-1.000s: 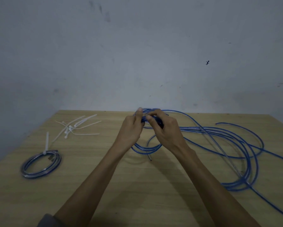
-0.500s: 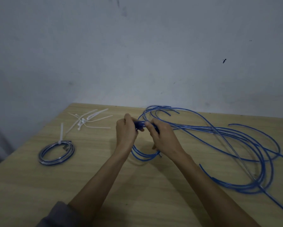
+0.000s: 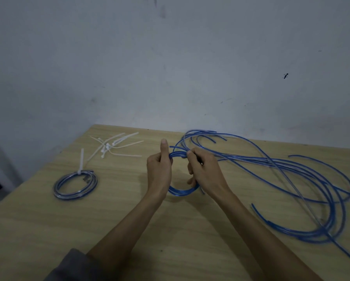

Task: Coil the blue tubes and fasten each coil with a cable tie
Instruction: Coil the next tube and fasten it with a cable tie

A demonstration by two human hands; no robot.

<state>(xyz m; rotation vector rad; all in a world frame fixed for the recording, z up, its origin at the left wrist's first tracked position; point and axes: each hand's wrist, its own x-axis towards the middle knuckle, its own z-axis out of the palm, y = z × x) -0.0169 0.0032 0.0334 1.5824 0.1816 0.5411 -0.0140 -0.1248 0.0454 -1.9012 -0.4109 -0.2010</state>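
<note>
I see the grey wall (image 3: 170,67) filling the upper half, from nine round to three o'clock, and below it the wooden table (image 3: 48,230) spreading across the lower half. The loose blue tubes (image 3: 291,169) sprawl over the table from the centre out to three and four o'clock, in long overlapping loops, with several cut ends curving up near one o'clock. At the centre I hold a small coil (image 3: 180,191) of blue tube upright, its lower arc just above or on the table; I cannot tell which. My left hand (image 3: 158,171) grips the coil's left side with curled fingers and the thumb pointing straight up. My right hand (image 3: 205,171) is clamped on the coil's top, its fingertips pinching the strands together just beside the left thumb. At nine o'clock a finished coil (image 3: 75,185) lies flat on the table, well apart from my hands, bound by a white cable tie (image 3: 81,161) whose tail stands up. Beyond it, toward eleven o'clock, a loose pile of white cable ties (image 3: 113,147) lies near the table's far edge. A grey sleeve (image 3: 72,266) shows at seven o'clock.
</note>
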